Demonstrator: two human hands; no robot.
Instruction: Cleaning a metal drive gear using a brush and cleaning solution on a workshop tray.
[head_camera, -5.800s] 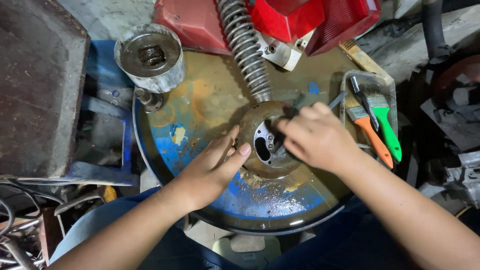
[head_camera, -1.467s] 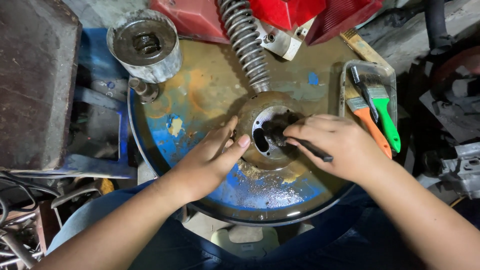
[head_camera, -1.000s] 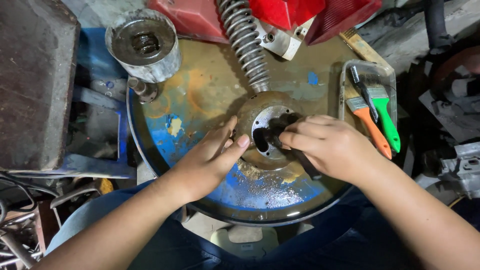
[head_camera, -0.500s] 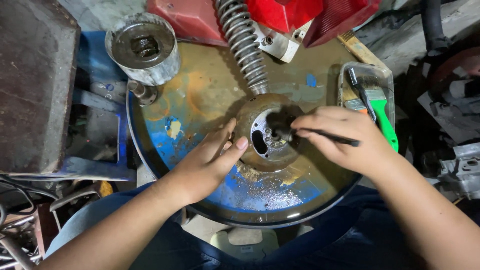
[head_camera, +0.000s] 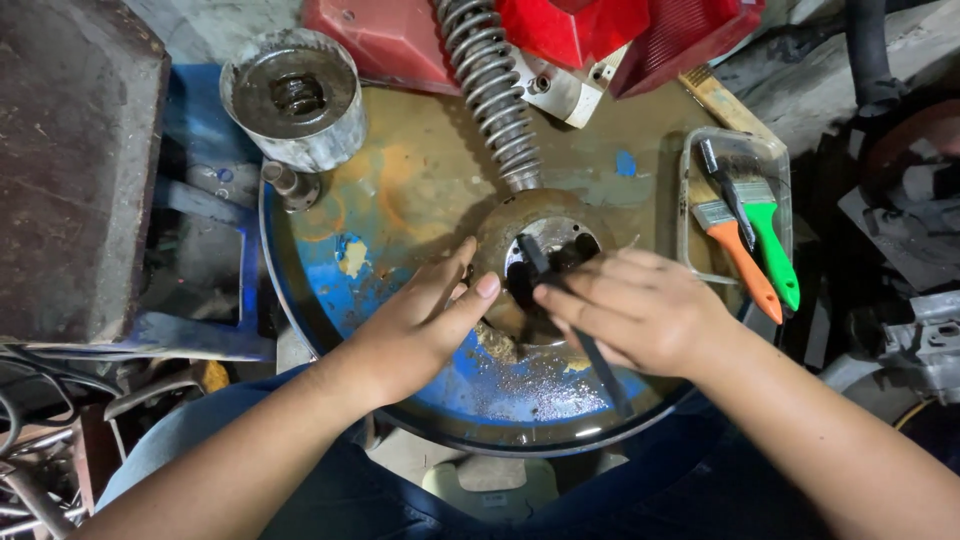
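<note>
A rusty round metal hub (head_camera: 500, 235) with a hollow centre lies on the top of a blue drum (head_camera: 400, 200). My left hand (head_camera: 420, 320) rests flat against the hub's left side, fingers apart, thumb touching its rim. My right hand (head_camera: 640, 310) is closed on a thin dark brush handle (head_camera: 605, 370); the brush's head reaches into the hub's opening. A coiled shock-absorber spring (head_camera: 490, 90) lies above the hub and points down at it.
A clear tray (head_camera: 735, 150) at the right holds an orange-handled and a green-handled paintbrush (head_camera: 775, 250). A grey metal cylinder (head_camera: 295, 100) stands upper left, a small bolt (head_camera: 285, 182) beside it. Red plastic covers (head_camera: 600, 30) lie along the top. A dark block (head_camera: 70, 160) sits at left.
My right hand has turned the brush inside the hub, swinging the handle from pointing right to pointing down-right. My left hand has stayed against the hub.
</note>
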